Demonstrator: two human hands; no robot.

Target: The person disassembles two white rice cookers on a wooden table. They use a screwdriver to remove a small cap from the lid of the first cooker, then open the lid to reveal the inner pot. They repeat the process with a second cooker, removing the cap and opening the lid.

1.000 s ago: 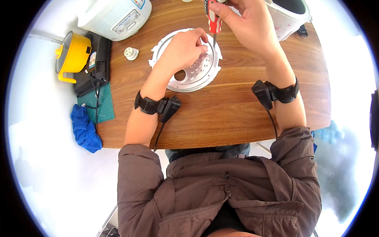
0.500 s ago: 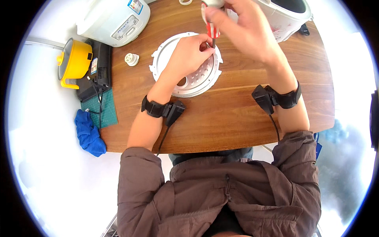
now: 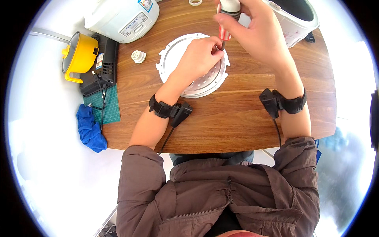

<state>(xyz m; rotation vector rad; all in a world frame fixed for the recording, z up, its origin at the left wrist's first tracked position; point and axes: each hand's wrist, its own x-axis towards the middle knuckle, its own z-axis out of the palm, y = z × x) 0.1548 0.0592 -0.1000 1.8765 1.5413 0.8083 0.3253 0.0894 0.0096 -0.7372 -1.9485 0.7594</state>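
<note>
My right hand (image 3: 258, 29) grips a power-style or thick-handled screwdriver (image 3: 225, 33) with a red and white handle; its pale butt end shows above my thumb. The dark shaft points down to the far right part of a round white and metal lid plate (image 3: 167, 59) with notched edges and rows of small dimples. My left hand (image 3: 199, 57) rests over this plate, thumb and forefinger closed about the lower shaft. The screwdriver's tip, and any screw under it, is hidden by those fingers.
A small white plastic cap (image 3: 138, 57) lies left of the plate, a white ring (image 3: 195, 2) beyond it. Rice cooker bodies stand far left (image 3: 122, 19) and far right (image 3: 296, 29). At left are a yellow pot (image 3: 81, 55), black box (image 3: 107, 59), green mat (image 3: 112, 104) and blue cloth (image 3: 90, 128).
The whole view has shifted, so table things appear slightly further right. My right hand's grip on the handle has changed, showing more of its pale end. My left hand stays at the shaft.
</note>
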